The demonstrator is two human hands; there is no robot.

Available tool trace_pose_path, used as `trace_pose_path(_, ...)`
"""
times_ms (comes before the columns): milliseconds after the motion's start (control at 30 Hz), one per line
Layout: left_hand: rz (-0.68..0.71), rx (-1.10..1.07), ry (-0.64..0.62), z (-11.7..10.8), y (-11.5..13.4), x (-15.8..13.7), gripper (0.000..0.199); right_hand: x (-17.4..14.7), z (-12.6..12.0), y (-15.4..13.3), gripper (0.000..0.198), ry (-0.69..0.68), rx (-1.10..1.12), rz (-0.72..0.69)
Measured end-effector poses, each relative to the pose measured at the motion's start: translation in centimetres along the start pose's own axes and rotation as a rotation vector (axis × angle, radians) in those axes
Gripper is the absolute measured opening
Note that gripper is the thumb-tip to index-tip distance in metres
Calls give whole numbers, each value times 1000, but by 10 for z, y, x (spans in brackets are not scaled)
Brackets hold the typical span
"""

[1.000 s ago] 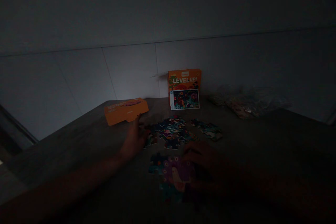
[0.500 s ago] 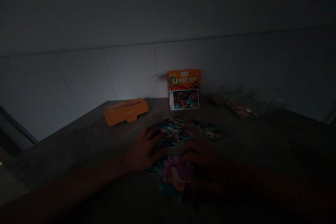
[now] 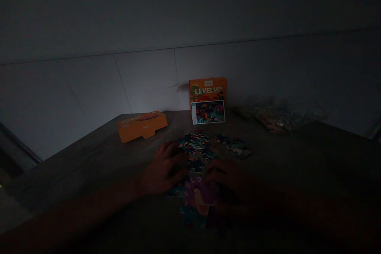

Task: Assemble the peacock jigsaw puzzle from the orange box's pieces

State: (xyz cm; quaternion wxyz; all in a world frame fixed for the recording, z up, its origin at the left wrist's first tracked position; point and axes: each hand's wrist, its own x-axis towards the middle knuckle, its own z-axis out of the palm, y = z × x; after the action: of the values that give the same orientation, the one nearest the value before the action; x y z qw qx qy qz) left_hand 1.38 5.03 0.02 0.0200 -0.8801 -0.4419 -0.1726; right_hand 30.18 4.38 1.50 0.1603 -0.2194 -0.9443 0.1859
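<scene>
The person's left forearm slants in from the lower left, and the left hand [image 3: 159,172] lies palm down, fingers pointing forward and bent, thumb set apart from them. Whether a piece is pinched beneath cannot be told. Just beside its thumb is the partly joined peacock jigsaw section [image 3: 198,198], lying between the two hands. The right hand [image 3: 229,178], deep in shadow, arches its fingers over that section's right edge; how widely it is spread and whether it grips cannot be made out. Ahead of both hands lies a heap of jigsaw pieces [image 3: 196,141], with another cluster of pieces [image 3: 236,147] beyond the right hand. Farther ahead, a picture card [image 3: 210,112] leans against the orange "LEVEL UP!" box [image 3: 208,87]; an orange carton flap [image 3: 141,127] lies beyond the left hand.
</scene>
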Motion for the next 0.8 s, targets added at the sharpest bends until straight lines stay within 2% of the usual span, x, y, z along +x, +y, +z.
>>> trace_pose_path(200,143,-59,-40,-10,5,0,41,0,3,0,49,19,-23,7)
trace_pose_path(267,228,-73,-90,-15,7,1,40,-1,6,4,46,96,-85,24)
trace_pose_path(333,276,-94,-146,-18,9,1,39,0,9,11,43,207,-190,98)
trace_pose_path(433,226,-107,-149,-18,10,2,41,1,13,22,47,254,-298,244)
trace_pose_path(600,122,-105,-38,-10,7,2,37,3,16,27,57,259,-365,400)
trace_pose_path(700,102,-107,3,-9,6,2,35,3,15,25,57,242,-347,367)
trace_pose_path(800,107,-89,-49,-10,6,1,44,3,14,23,53,195,-315,300)
